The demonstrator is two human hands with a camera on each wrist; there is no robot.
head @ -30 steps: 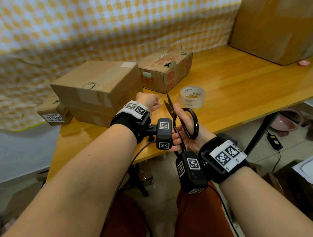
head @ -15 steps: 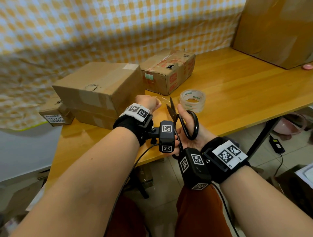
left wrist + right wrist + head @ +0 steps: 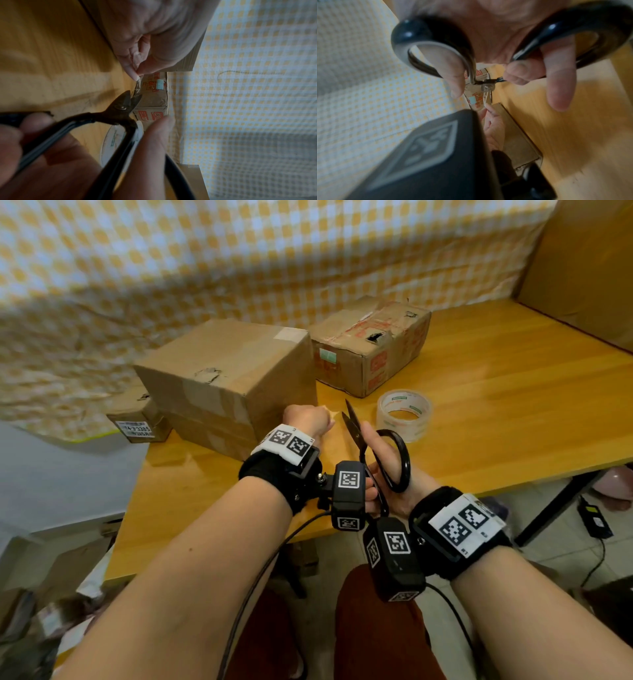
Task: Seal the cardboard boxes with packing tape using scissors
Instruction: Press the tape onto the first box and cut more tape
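Observation:
My left hand (image 3: 320, 422) pinches the end of a clear tape strip (image 3: 137, 82) between thumb and forefinger, just right of the large brown cardboard box (image 3: 226, 378). My right hand (image 3: 380, 463) grips black scissors (image 3: 394, 460) through the handle loops. Their blades (image 3: 126, 99) stand slightly apart with the strip between the tips. In the right wrist view the scissors' handles (image 3: 435, 44) fill the top, and my left hand (image 3: 493, 121) lies beyond the pivot. The clear tape roll (image 3: 404, 414) lies flat on the wooden table (image 3: 496, 405).
A worn box with red print (image 3: 373, 344) stands behind the roll. A small labelled box (image 3: 137, 422) sits at the table's left end. A tall cardboard box (image 3: 582, 261) fills the back right corner. A checked cloth (image 3: 239, 261) hangs behind. Cables lie on the floor at the right.
Both hands stay close together near the table's front edge. The scissors' blades remain at the tape strip beside my left fingers. The head view has shifted slightly.

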